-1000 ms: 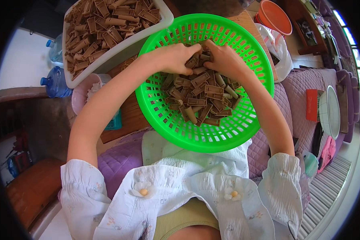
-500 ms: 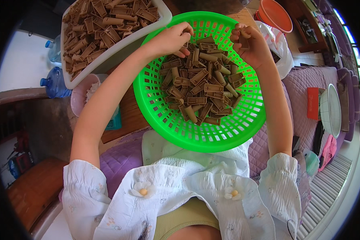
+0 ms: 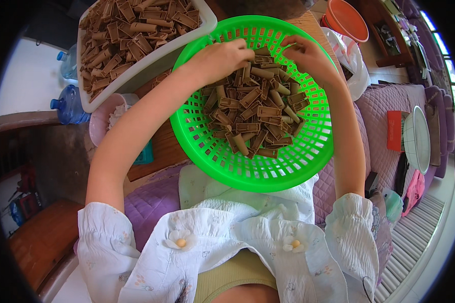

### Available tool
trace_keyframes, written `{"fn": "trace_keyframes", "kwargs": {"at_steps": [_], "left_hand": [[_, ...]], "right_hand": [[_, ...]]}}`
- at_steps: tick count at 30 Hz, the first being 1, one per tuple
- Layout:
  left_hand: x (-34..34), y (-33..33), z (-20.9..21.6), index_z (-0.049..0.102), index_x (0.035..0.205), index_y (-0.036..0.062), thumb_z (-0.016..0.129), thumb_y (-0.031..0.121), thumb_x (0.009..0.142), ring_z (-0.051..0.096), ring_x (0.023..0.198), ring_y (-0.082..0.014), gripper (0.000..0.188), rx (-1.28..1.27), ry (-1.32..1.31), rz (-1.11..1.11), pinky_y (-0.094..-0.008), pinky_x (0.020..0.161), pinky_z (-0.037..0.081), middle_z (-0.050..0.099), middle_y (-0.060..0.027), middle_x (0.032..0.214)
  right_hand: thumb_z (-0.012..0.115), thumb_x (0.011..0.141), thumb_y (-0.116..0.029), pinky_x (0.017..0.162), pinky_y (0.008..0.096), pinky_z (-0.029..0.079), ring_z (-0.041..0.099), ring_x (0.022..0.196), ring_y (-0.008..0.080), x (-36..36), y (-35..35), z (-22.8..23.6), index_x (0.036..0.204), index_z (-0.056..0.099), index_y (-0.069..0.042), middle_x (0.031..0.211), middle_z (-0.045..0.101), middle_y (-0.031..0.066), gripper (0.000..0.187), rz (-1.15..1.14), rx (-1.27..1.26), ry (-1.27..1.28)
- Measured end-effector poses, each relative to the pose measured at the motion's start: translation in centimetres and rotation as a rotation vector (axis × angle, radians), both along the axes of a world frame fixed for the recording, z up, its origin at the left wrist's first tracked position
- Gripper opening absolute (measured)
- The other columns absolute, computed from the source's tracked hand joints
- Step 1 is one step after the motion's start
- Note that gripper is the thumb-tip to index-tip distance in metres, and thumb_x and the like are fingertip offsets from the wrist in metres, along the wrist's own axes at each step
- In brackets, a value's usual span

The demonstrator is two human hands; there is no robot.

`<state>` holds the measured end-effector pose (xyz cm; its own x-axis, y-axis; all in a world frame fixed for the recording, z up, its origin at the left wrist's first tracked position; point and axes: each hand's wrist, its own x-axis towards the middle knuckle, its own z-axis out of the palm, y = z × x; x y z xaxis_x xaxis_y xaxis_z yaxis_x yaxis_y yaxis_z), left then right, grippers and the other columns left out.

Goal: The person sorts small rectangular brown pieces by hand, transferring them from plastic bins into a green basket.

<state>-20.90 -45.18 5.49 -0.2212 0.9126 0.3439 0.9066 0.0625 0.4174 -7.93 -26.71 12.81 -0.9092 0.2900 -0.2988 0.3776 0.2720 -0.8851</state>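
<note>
A round green plastic basket (image 3: 253, 186) with slotted walls holds a pile of small brown plastic pieces (image 3: 253, 111), some like trough-shaped shells, others rounded on top. My left hand (image 3: 220, 61) reaches over the far left of the pile. Its fingers are curled together down at the pieces, and whatever lies under the fingertips is hidden. Over the far right side of the basket is my right hand (image 3: 309, 59), its thumb and bent fingers apart, with no piece visible between them.
A pale tub (image 3: 213, 22) heaped with similar brown pieces stands at far left, beside a pink bucket (image 3: 98, 121) and blue water bottles (image 3: 72, 104). An orange basin (image 3: 348, 21) and white plastic bag (image 3: 358, 76) are at far right. Purple quilted seating (image 3: 389, 101) lies right.
My left hand has moved right and down onto the pile. My right hand has turned inward toward the basket, and the small tan piece in its fingers is no longer seen there.
</note>
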Motion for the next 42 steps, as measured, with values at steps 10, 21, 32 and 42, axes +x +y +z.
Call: {"fn": "trace_keyframes", "kwargs": {"at_steps": [10, 21, 32, 42], "left_hand": [[1.7, 0.7, 0.7, 0.058, 0.091, 0.0083, 0.05, 0.003, 0.075, 0.061, 0.078, -0.0261, 0.018, -0.264, 0.223, -0.146, -0.0374, 0.066, 0.051, 0.053, -0.0062, 0.093], [1.9, 0.3, 1.9, 0.056, 0.089, 0.006, 0.059, 0.014, 0.077, 0.06, 0.078, -0.0294, 0.015, -0.188, 0.097, 0.115, -0.0401, 0.064, 0.051, 0.056, -0.0093, 0.088], [1.4, 0.0, 0.9, 0.057, 0.103, 0.0121, 0.052, 0.018, 0.082, 0.059, 0.07, -0.0297, 0.021, -0.036, -0.199, 0.065, -0.0409, 0.061, 0.049, 0.06, -0.0118, 0.079], [0.6, 1.9, 2.0, 0.06, 0.095, 0.0049, 0.048, 0.01, 0.077, 0.057, 0.074, -0.0249, 0.022, 0.023, -0.36, -0.068, -0.0342, 0.069, 0.045, 0.058, -0.0135, 0.08]], "right_hand": [[0.069, 0.066, -0.017, 0.061, 0.0338, 0.043, 0.056, 0.067, 0.0208, 1.0, 1.5, -1.3, 0.09, 0.057, -0.005, 0.072, 0.059, 0.0084, 0.029, 0.398, 0.728, -0.208], [0.066, 0.068, -0.019, 0.066, 0.0376, 0.047, 0.061, 0.07, 0.0269, 0.7, 0.9, -0.1, 0.09, 0.059, -0.002, 0.073, 0.062, 0.0141, 0.029, 0.174, 0.758, 0.013], [0.067, 0.069, -0.018, 0.063, 0.0392, 0.047, 0.061, 0.069, 0.0304, 5.0, -5.3, 3.6, 0.086, 0.055, 0.0, 0.073, 0.062, 0.0163, 0.028, 0.262, 0.838, -0.205], [0.072, 0.064, -0.014, 0.063, 0.0458, 0.047, 0.057, 0.077, 0.0388, 5.8, -6.4, -0.7, 0.096, 0.043, 0.0, 0.086, 0.057, 0.0193, 0.045, 0.253, 0.88, -0.259]]}}
